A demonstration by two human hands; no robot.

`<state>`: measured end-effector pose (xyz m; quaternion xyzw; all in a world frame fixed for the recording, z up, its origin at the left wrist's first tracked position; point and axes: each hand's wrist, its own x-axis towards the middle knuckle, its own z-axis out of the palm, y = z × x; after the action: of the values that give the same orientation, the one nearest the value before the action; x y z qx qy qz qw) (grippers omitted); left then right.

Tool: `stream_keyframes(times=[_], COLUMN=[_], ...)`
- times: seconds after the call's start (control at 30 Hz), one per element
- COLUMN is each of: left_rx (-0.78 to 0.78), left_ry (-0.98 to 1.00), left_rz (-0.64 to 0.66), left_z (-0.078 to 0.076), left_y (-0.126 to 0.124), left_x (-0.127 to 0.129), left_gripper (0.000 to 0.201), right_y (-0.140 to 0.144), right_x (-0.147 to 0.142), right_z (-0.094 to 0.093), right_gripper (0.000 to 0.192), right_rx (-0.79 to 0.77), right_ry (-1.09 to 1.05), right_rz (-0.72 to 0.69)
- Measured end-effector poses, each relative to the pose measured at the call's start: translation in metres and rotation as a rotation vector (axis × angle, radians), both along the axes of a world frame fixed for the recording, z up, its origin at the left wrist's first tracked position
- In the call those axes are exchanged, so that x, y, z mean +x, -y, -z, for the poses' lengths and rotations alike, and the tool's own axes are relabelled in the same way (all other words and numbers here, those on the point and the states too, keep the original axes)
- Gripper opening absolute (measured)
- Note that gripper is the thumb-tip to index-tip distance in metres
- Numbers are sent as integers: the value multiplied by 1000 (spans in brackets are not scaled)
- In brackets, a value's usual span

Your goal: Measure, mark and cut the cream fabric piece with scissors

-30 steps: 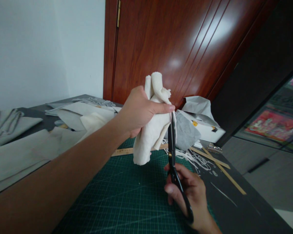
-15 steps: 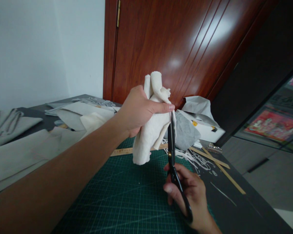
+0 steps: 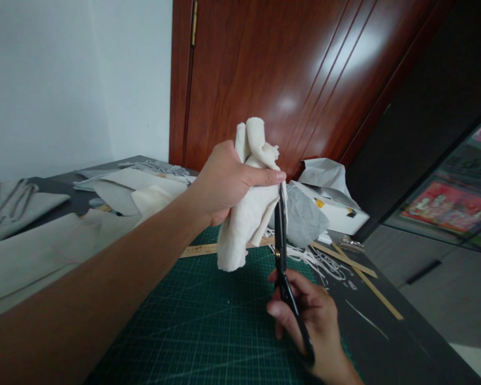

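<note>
Scissors (image 3: 281, 251) stand almost upright above the green cutting mat (image 3: 208, 331), blades closed along the right edge of the bunched white cloth (image 3: 246, 214), a touch higher than a second ago. Otherwise little has changed. The left hand (image 3: 228, 182) stays clenched around the cloth, lifted over the mat; the right hand (image 3: 308, 315) keeps its fingers curled tight through the black handles. White trimmings (image 3: 324, 262) lie beside a wooden ruler (image 3: 200, 249).

two hands (image 3: 228, 179), one scissors (image 3: 282, 267), one cutting mat (image 3: 208, 331), perhaps three rulers (image 3: 208, 248)
</note>
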<state>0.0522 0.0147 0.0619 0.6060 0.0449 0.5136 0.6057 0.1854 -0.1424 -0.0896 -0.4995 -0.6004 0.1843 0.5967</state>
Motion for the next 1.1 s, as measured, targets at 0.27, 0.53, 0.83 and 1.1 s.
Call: stream_keyframes(times=[0.27, 0.53, 0.83, 1.1], left_rx=[-5, -4, -18, -118], left_ry=[-3, -15, -65, -59], left_rz=[16, -3, 42, 63], left_z=[0, 0, -3, -7], left_y=[-1, -1, 0, 3], left_x=[0, 0, -4, -8], left_gripper=[40, 41, 39, 32], right_y=[0, -2, -2, -2], right_x=[1, 4, 4, 4], right_z=[2, 5, 6, 5], right_gripper=[31, 34, 33, 31], right_rx=[-12, -18, -9, -19], right_ry=[-19, -26, -32, -29], right_rz=[4, -3, -24, -27])
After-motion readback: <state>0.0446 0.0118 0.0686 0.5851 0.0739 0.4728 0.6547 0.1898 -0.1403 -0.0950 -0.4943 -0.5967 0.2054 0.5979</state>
